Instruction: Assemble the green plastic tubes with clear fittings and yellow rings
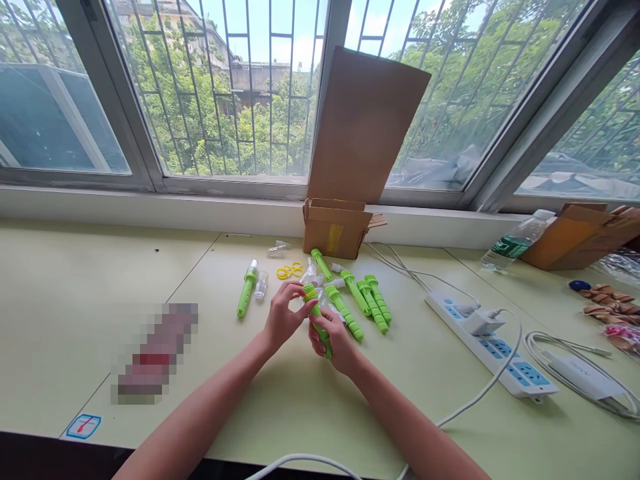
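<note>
My right hand (333, 337) is wrapped round the body of a green plastic tube (316, 311), which it holds tilted over the table. At the tube's ribbed upper end, the thumb and fingers of my left hand (286, 315) pinch at a yellow ring (311, 292); the fingers partly hide the contact. Several like green tubes lie close by, among them a ringed one (345, 313) just right of my hands. To the left, another green tube (245, 293) has a clear cap on it, beside a loose clear cap (261, 285). Loose yellow rings (285, 272) lie beyond my left hand.
A small open cardboard box (333, 230) stands against the window ledge. At right are a white power strip (493, 347) with cables, a plastic bottle (517, 241) and another cardboard box (580, 237). A blurred-out object (159, 357) lies left on the pale green table (225, 427).
</note>
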Demonstrator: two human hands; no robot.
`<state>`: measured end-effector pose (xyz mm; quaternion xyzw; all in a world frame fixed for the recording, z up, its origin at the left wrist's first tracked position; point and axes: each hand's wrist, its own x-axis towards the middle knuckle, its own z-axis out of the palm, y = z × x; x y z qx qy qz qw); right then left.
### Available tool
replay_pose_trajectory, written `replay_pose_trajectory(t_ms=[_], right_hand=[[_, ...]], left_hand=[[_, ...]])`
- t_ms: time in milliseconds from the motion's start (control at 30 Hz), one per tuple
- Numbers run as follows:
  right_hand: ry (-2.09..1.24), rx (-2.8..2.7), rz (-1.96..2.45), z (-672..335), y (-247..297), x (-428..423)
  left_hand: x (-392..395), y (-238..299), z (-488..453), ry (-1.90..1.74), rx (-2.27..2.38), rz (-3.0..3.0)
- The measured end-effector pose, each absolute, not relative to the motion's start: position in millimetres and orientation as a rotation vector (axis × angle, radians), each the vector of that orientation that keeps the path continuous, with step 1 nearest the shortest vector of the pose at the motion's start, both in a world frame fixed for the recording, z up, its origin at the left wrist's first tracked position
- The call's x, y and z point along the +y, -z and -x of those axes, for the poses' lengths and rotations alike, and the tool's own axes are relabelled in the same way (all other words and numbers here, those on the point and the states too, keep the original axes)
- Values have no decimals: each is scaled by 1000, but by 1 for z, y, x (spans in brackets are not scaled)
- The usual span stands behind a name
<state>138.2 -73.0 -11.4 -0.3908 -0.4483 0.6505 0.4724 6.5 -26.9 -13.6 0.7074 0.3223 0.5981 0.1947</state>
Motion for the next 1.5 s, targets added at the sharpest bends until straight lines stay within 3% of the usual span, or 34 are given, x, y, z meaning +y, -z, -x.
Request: replay_pose_trajectory(t_ms=[167,367,500,633,933,1233,1333,1500], right_hand=[[-1517,-1216,1019,-139,12,-71],[-867,-1512,1277,-137,19,-68],[-742,-1555,1313,-137,19,-68],[-811,-1506,1249,-137,18,-67],[-1350,-1259,1058,-137,19,-70],[-1461,-1246,953,-140,17,-70],[-1298,-1361,1065,-140,20,-68],[-718,-1570,1285,-139,24,-65]], left_hand=[[-27,15,-7,-1690,902,-1928],[-25,20,-6,-1750,963,-1991],[-25,20,-5,-1761,985,-2017],[-25,18,-5,-1756,959,-2025],[-25,16,-5,-1738,932,-2035],[-27,14,-4,-1702,829,-2020],[-27,16,-5,-1725,848,-2036],[-29,16,-6,-1784,912,-2136]])
